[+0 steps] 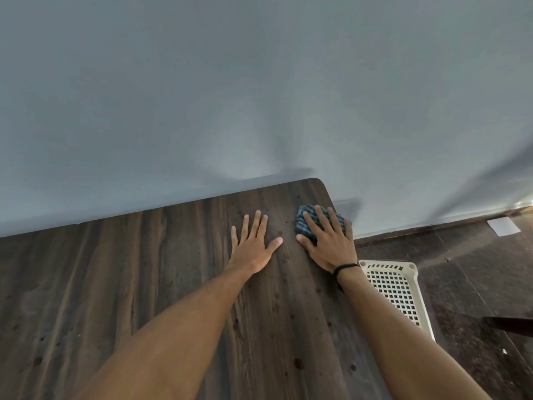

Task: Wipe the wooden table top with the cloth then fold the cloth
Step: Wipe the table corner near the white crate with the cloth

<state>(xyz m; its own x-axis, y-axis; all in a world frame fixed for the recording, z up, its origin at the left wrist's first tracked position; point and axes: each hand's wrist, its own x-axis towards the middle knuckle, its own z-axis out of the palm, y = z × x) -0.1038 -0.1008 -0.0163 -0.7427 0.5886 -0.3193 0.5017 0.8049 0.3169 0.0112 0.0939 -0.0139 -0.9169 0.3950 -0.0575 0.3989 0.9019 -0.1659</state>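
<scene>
Both grips are lying open, fingers straight: left grip point(253, 246) bracing the counter point(144, 284), right grip point(328, 243) pressing the seemingly bunched cloth point(301, 226); flattening it should help wiping evenly.

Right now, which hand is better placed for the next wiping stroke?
Right. The right hand presses its fingers on the bunched blue cloth near the far corner of the table; the left hand lies flat on bare wood beside it, apart from the cloth.

cloth point(305, 223) on table point(144, 284) far-right corner | basket point(398, 290) right of table
</scene>
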